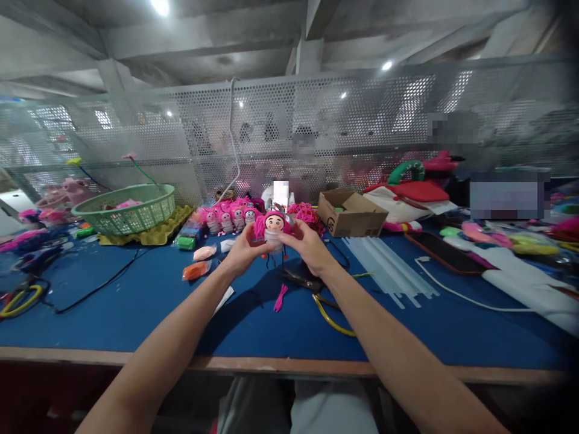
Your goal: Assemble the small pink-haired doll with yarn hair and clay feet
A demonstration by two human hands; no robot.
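Note:
Between my two hands, above the blue table, is a small doll (pixel 274 232) with pink yarn hair, a painted face and a whitish wrapped body; thin dark legs hang below it. My left hand (pixel 246 250) grips its left side, thumb against the body. On the other side my right hand (pixel 310 244) has its thumb on the doll and its fingers behind the hair. Under the hands lie a small bundle of pink yarn (pixel 280 298) and scissors (pixel 332 313) with yellow handles. Several similar dolls (pixel 226 218) stand in a row behind.
A green basket (pixel 126 208) sits on a yellow egg tray (pixel 149 232) at left. Toward the right are a cardboard box (pixel 350 220), pale translucent strips (pixel 391 265), a phone (pixel 447 253) and a white cable (pixel 461 298). A perforated metal screen (pixel 271 120) borders the table's back.

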